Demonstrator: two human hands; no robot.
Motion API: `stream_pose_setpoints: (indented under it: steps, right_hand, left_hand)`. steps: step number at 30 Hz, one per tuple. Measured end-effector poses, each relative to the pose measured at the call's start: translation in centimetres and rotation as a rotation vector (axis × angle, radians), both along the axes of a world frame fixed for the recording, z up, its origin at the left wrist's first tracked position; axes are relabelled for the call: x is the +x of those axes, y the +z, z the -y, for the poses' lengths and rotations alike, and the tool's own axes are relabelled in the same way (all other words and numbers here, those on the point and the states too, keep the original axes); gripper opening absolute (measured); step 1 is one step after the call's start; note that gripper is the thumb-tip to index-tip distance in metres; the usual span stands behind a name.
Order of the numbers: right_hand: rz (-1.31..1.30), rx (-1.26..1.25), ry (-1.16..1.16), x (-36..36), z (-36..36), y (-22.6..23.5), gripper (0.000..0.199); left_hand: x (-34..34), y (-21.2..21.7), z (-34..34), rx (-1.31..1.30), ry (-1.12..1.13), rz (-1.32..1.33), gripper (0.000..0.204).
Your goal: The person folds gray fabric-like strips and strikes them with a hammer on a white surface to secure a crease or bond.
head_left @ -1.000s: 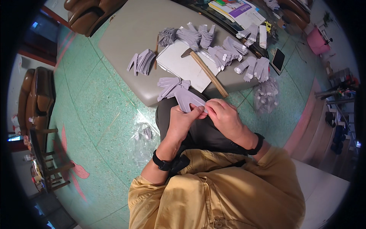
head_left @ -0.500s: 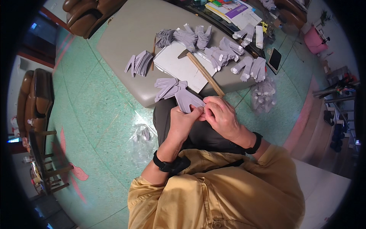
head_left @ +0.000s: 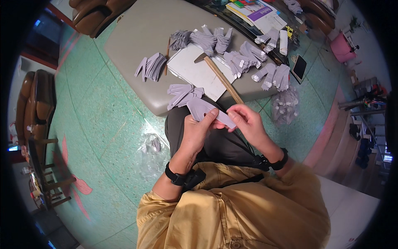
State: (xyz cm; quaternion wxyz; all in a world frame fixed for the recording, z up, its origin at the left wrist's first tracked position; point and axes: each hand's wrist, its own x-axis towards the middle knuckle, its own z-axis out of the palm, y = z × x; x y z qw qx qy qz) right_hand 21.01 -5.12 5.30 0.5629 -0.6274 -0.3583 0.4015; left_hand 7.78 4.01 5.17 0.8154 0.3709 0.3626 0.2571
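Note:
A flat, forked purple-grey piece (head_left: pixel 197 107) that looks like soft sheet is held up over my lap. My left hand (head_left: pixel 197 128) pinches its middle, thumb on top and fingers underneath. At the narrow right end, my right hand (head_left: pixel 252 126) has its thumb and fingertips closed on the strip. Just beyond my left hand, a few similar loose pieces (head_left: pixel 179 94) lie fanned at the near edge of the grey padded bench (head_left: pixel 137 31). On a white board (head_left: pixel 192 68) rests a hammer (head_left: pixel 224 79), its wooden handle pointing toward my right hand.
Several bundles of purple-grey pieces (head_left: pixel 151 67) surround the board. A phone (head_left: pixel 299 68) lies right of the bench, near a clear bag (head_left: pixel 286 106) of pieces. Another clear plastic bag (head_left: pixel 153 149) is on the green floor to my left. Books (head_left: pixel 259 16) are stacked at the back.
My right hand has shifted slightly right and its bunched fingers have loosened. The strip's narrow end, hidden by the fingers before, now shows between my hands.

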Motion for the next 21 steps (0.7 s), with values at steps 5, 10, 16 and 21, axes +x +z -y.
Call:
stream_pose_setpoints:
  steps: [5,10,16,21]
  right_hand:
    - [-0.097,-0.04,0.012,-0.6,0.2,-0.5,0.017]
    - [-0.046,-0.102,-0.048,-1.6,0.3,-0.6,0.015]
    - [0.127,-0.178,0.066,-0.5,-1.5,-2.5,0.013]
    - [0.125,-0.312,0.2,3.6,-7.3,-5.1,0.018]
  left_hand:
    - [0.1,-0.4,0.1,0.063,0.043,0.007,0.016]
    - [0.3,-0.9,0.1,0.013,0.104,0.039,0.015]
    - [0.4,-3.1,-1.2,-0.147,0.173,0.052,0.012]
    - [2.0,-6.3,-6.8,0.107,0.163,-0.067,0.014]
